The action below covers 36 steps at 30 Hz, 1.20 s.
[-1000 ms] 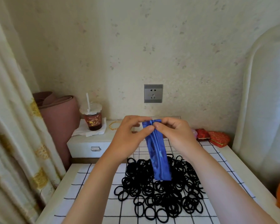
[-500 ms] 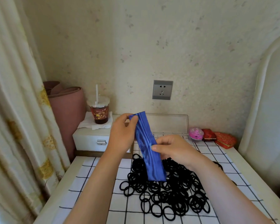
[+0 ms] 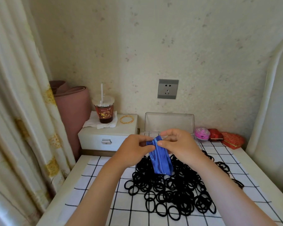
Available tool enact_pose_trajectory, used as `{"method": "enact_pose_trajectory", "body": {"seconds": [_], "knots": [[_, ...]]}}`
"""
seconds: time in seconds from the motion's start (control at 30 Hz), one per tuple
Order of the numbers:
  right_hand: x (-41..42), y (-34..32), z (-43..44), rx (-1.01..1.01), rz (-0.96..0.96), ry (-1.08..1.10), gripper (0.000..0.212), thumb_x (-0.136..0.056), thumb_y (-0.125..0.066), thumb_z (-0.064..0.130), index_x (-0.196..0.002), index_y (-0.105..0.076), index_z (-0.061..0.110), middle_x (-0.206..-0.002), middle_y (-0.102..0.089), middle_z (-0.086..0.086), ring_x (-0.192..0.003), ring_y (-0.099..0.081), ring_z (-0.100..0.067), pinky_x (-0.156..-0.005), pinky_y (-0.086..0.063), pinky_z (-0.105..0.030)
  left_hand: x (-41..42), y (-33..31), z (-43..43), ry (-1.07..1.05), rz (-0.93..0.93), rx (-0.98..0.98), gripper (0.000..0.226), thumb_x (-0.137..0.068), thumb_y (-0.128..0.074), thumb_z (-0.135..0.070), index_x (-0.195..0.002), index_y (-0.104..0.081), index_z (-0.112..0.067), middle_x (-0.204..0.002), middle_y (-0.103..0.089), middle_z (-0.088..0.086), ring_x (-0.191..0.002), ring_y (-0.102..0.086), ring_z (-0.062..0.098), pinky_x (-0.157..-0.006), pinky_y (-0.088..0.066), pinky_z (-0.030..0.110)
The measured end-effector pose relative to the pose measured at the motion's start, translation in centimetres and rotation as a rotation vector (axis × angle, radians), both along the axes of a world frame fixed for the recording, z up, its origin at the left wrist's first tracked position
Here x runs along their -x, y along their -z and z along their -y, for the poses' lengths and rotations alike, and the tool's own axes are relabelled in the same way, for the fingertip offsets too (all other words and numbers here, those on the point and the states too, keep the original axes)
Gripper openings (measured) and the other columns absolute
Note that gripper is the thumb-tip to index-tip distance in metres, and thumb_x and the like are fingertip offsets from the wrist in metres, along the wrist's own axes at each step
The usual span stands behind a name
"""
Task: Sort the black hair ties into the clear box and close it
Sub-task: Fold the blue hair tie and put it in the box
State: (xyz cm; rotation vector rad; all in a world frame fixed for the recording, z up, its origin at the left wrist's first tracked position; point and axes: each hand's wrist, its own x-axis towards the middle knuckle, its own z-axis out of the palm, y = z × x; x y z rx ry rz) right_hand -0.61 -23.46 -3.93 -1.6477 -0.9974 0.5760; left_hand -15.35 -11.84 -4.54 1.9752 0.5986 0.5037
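A big pile of black hair ties (image 3: 171, 191) lies on the white checked cloth (image 3: 95, 181) in front of me. Above the pile hangs a blue plastic bag (image 3: 161, 160). My left hand (image 3: 134, 150) and my right hand (image 3: 178, 145) both pinch its top edge, fingers close together. Behind my hands the clear box (image 3: 169, 123) stands with its lid raised against the wall; its base is mostly hidden by my hands.
A white drawer unit (image 3: 108, 136) at the back left carries a cup with a straw (image 3: 104, 111) on a tissue and gold bangles (image 3: 126, 119). A pink ball (image 3: 202, 133) and red boxes (image 3: 225, 138) sit at the back right. Curtain hangs left, headboard right.
My right hand has gone back up to the bag's top edge beside my left hand. The bag has come lower and further right, nearer the clear box.
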Motion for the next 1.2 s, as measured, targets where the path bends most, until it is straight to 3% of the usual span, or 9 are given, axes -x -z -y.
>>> {"method": "enact_pose_trajectory", "body": {"seconds": [0.1,0.23,0.4,0.53,0.63,0.73,0.9,1.0,1.2], "knots": [[-0.3,0.1,0.0,-0.014,0.048,-0.028,0.039,-0.083,-0.079,0.012,-0.116,-0.065,0.029,-0.086,-0.077,-0.004,-0.082,-0.074,-0.015,-0.079,-0.059,-0.029,-0.2,-0.1,-0.3,0.049,-0.105,-0.117,0.015,-0.095,-0.061,-0.026,-0.095,-0.076,-0.025,-0.079,-0.068,-0.007,-0.069,-0.058,0.002,-0.074,-0.047,0.024],[-0.5,-0.1,0.1,-0.010,-0.004,-0.067,0.031,-0.080,-0.078,-0.002,-0.104,-0.075,0.018,-0.083,-0.074,-0.001,-0.072,-0.070,-0.005,-0.069,-0.055,-0.017,-0.8,-0.6,-0.8,0.014,-0.130,-0.244,0.012,-0.096,-0.058,-0.030,-0.093,-0.069,-0.034,-0.100,-0.054,-0.008,-0.101,-0.051,0.006,-0.091,-0.040,0.024],[-0.8,-0.1,0.5,0.003,-0.067,-0.069,0.040,-0.079,-0.078,-0.004,-0.114,-0.072,0.012,-0.081,-0.076,-0.006,-0.067,-0.070,-0.013,-0.065,-0.055,-0.017,-1.1,-0.5,-0.6,0.067,0.000,-0.010,0.017,-0.098,-0.056,-0.018,-0.108,-0.069,-0.021,-0.100,-0.074,0.003,-0.096,-0.069,0.017,-0.090,-0.052,0.031],[-1.2,-0.3,0.5,0.027,-0.076,0.004,0.049,-0.079,-0.081,0.009,-0.124,-0.066,0.022,-0.094,-0.075,-0.005,-0.073,-0.070,-0.002,-0.062,-0.048,-0.010,-1.8,0.3,-0.3,-0.039,0.134,0.059,0.012,-0.093,-0.065,-0.016,-0.102,-0.073,-0.017,-0.094,-0.076,0.005,-0.093,-0.071,0.020,-0.091,-0.056,0.038],[-0.9,-0.3,0.4,0.068,-0.149,-0.015,0.060,-0.078,-0.082,0.007,-0.130,-0.058,0.024,-0.098,-0.076,-0.007,-0.071,-0.073,-0.009,-0.052,-0.046,-0.010,-2.0,0.5,0.1,-0.099,0.207,0.070,0.009,-0.090,-0.069,-0.016,-0.095,-0.076,-0.019,-0.089,-0.077,0.001,-0.089,-0.072,0.019,-0.086,-0.058,0.035],[-0.4,-0.1,0.0,0.020,-0.234,-0.047,0.053,-0.081,-0.077,0.000,-0.129,-0.061,0.014,-0.092,-0.078,-0.009,-0.066,-0.072,-0.014,-0.050,-0.044,-0.017,-2.0,0.3,0.3,-0.101,0.230,0.175,0.013,-0.088,-0.072,-0.022,-0.100,-0.075,-0.020,-0.093,-0.077,0.000,-0.093,-0.072,0.016,-0.085,-0.057,0.027],[-0.6,0.2,-0.5,-0.070,-0.340,-0.020,0.048,-0.083,-0.075,0.001,-0.125,-0.063,0.020,-0.098,-0.078,-0.004,-0.077,-0.074,-0.020,-0.059,-0.048,-0.026,-1.6,-0.1,0.0,0.004,0.175,0.342,0.023,-0.086,-0.074,-0.016,-0.108,-0.071,-0.015,-0.100,-0.076,0.004,-0.097,-0.072,0.018,-0.087,-0.057,0.028],[-0.5,0.4,-0.8,-0.082,-0.308,-0.007,0.050,-0.084,-0.072,-0.002,-0.127,-0.062,0.021,-0.099,-0.078,-0.004,-0.079,-0.073,-0.020,-0.062,-0.051,-0.028,-1.7,0.1,0.1,0.019,0.193,0.413,0.018,-0.090,-0.068,-0.009,-0.107,-0.071,-0.013,-0.100,-0.076,0.008,-0.095,-0.073,0.019,-0.079,-0.058,0.027],[-0.5,0.7,-1.3,-0.032,0.048,0.116,0.056,-0.083,-0.074,0.004,-0.130,-0.058,0.032,-0.109,-0.067,0.009,-0.079,-0.066,-0.007,-0.066,-0.053,-0.017,-1.6,0.5,-0.1,-0.048,0.224,0.464,0.005,-0.090,-0.068,-0.009,-0.093,-0.073,-0.009,-0.090,-0.075,0.008,-0.083,-0.073,0.016,-0.071,-0.057,0.025]]}}
